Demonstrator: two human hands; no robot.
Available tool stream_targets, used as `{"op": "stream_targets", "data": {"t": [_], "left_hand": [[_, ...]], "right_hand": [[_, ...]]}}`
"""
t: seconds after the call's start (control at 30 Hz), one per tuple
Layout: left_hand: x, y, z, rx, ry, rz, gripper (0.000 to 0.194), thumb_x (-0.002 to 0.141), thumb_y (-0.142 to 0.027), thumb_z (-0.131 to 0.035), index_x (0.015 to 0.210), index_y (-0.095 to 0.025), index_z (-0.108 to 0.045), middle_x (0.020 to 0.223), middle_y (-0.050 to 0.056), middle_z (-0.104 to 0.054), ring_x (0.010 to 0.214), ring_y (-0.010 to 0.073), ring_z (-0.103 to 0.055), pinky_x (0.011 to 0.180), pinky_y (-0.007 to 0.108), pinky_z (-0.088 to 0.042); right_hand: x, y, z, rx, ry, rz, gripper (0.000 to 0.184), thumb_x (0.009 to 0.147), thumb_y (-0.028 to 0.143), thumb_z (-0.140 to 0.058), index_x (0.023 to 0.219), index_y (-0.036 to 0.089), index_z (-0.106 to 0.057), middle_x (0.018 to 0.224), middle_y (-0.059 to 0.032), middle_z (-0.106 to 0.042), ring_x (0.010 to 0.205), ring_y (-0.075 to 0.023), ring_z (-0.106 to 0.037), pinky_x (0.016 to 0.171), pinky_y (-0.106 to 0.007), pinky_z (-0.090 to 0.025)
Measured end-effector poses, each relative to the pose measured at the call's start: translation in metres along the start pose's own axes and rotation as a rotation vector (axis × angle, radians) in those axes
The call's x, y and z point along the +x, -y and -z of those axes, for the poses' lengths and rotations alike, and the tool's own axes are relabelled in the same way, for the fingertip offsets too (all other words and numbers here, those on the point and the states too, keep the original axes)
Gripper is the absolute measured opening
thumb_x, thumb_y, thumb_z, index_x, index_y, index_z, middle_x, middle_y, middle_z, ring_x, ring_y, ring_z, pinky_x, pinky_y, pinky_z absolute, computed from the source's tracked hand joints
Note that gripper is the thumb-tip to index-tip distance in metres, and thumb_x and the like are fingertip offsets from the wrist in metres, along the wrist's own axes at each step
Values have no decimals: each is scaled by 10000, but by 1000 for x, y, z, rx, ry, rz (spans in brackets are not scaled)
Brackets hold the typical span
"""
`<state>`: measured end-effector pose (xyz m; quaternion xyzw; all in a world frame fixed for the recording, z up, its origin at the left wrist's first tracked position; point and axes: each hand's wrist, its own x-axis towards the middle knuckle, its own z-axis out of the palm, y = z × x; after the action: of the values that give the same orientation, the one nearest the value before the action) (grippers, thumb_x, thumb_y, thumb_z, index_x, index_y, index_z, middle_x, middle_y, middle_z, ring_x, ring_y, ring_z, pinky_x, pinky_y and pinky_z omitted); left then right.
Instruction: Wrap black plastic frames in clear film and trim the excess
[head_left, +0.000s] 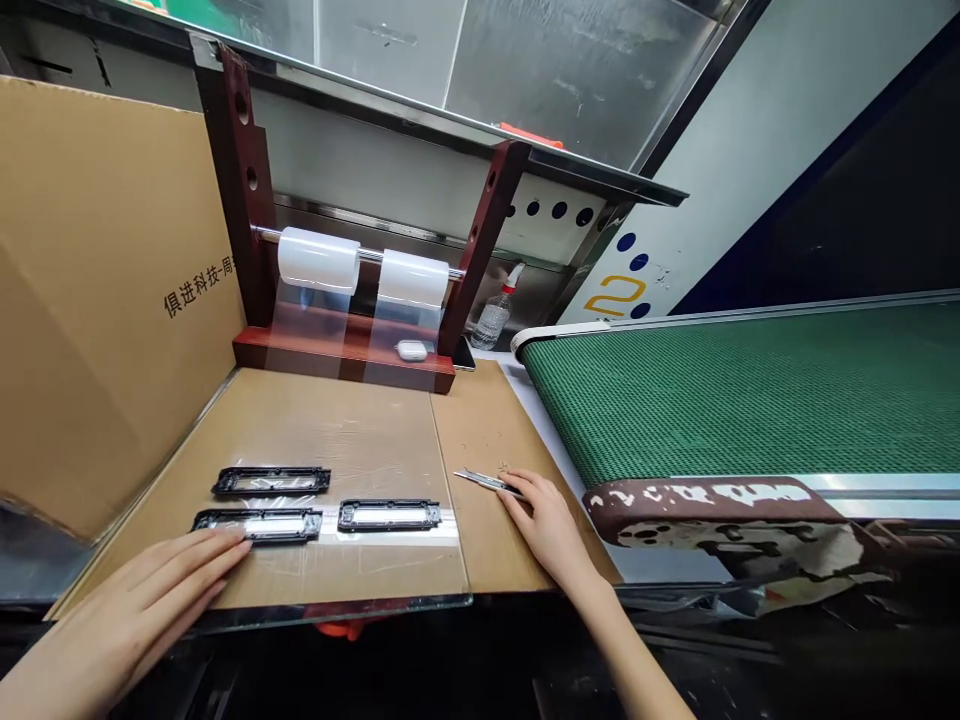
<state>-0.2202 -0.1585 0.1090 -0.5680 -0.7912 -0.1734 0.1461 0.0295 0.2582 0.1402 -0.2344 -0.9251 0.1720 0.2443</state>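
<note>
Left hand (161, 590) lay open and flat near the front edge of the glass plate (390, 440), fingertips touching the nearest black plastic frame (257, 524), probably to keep it from sliding. Two more frames (388, 515) lay on a strip of clear film (442, 525). Right hand (551, 525) rested open beside the plate's right edge, fingers on a craft knife (487, 483), kept ready within reach. Film rolls (319, 260) hung at the tabletop's back edge.

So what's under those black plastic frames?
The three black rectangular plastic frames lie on a clear glass sheet with brown cardboard beneath it. A strip of clear film runs under the front two. What the cardboard rests on is covered.
</note>
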Motion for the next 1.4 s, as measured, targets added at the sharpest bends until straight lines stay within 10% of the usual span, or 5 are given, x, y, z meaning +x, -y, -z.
{"op": "stream_targets", "data": {"t": [0.3, 0.7, 0.9, 1.1, 1.4], "left_hand": [[52, 17, 15, 76, 9, -29, 439, 826, -524, -575, 1198, -292, -599, 1193, 69, -650, 1059, 267, -632, 895, 404, -519], [40, 23, 23, 19, 72, -123, 366, 771, -473, -661, 1121, -374, -619, 1124, -13, -679, 1017, 197, -662, 845, 260, -555], [29, 23, 25, -160, 65, 88, 421, 821, -447, -600, 1231, -385, -530, 1279, -17, -603, 1149, 203, -601, 959, 302, -502], [19, 39, 32, -216, 146, 275, 536, 902, -410, -470, 1413, -431, -313, 1468, -62, -450, 1336, 206, -431, 1068, 393, -363], [23, 42, 31, -190, 185, 237, 564, 895, -455, -495, 1431, -395, -333, 1473, -36, -460, 1311, 209, -451, 1007, 339, -401]], "right_hand": [[-1, 2, 2, 24, -32, 3, 364, 907, 470, -460, 988, 198, -687, 1056, -124, -666, 1013, -295, -607, 914, -500, -466], [-6, 55, 28, 269, 54, -90, 275, 907, 459, -508, 1029, 217, -554, 698, 8, -648, 644, -177, -644, 640, -276, -524], [8, 129, 31, 277, 328, 255, 222, 954, 266, -470, 1140, 231, -587, 1041, -28, -704, 920, -152, -674, 798, -241, -517], [33, 184, -15, -14, 340, 747, 263, 977, 286, -440, 1179, 227, -597, 751, 8, -687, 570, -129, -598, 468, -240, -375], [60, 222, -69, -139, 418, 881, 288, 973, 295, -485, 1253, 274, -551, 717, 31, -626, 511, -108, -516, 433, -255, -268]]}}
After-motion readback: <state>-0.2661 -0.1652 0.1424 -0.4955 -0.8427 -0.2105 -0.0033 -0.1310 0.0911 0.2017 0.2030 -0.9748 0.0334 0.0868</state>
